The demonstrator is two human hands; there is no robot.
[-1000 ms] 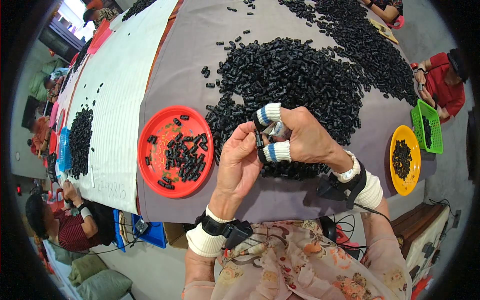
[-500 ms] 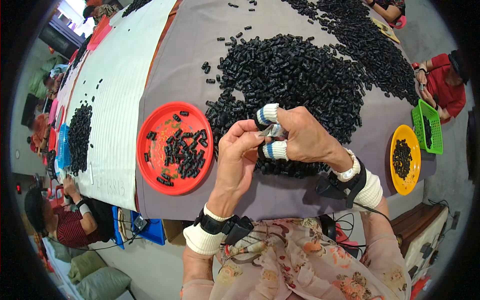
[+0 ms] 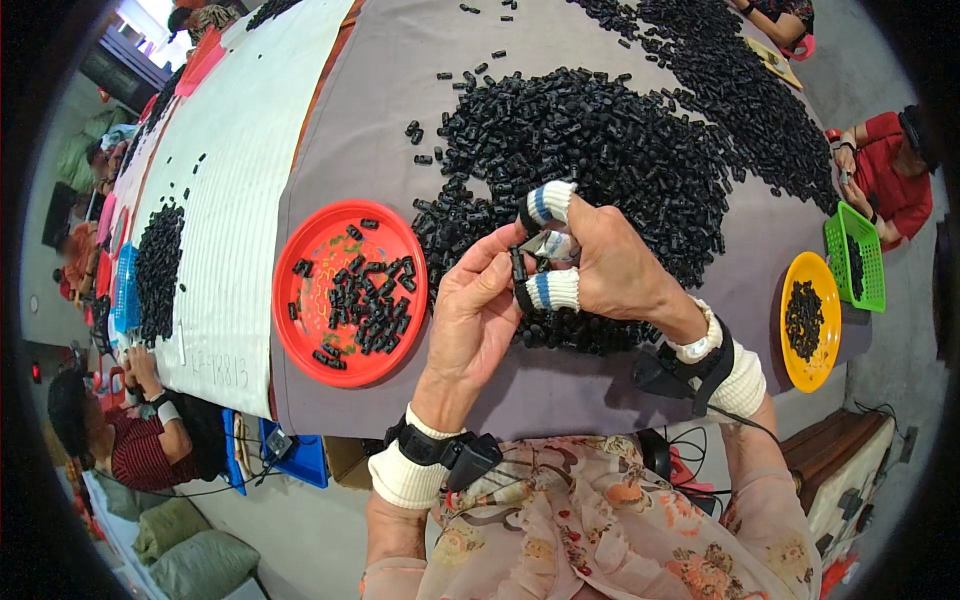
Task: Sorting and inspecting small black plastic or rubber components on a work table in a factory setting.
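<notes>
Close together over the near edge of a big heap of small black cylindrical parts (image 3: 590, 150) are my two hands. Between the thumb and fingertips of my left hand (image 3: 470, 310), one black cylindrical part (image 3: 517, 263) is pinched upright. My right hand (image 3: 625, 265) is closed around a small shiny metal piece (image 3: 550, 244), perhaps a blade; its exact kind is mostly hidden by the fingers. White knit sleeves with a blue stripe (image 3: 552, 290) cover the right thumb and a finger. Both wrists have white cuffs and black straps.
A red plate (image 3: 287, 340) with loose black parts lies left of my hands. To the right are a yellow plate (image 3: 826, 345) and a green basket (image 3: 872, 245), beside a person in red (image 3: 890, 180). Another person (image 3: 155, 450) sits at the left by a white-covered table (image 3: 235, 200).
My right thumb and finger have spread farther apart and shifted slightly up. The metal piece has come away from my left fingertips, and the black part now shows upright between them.
</notes>
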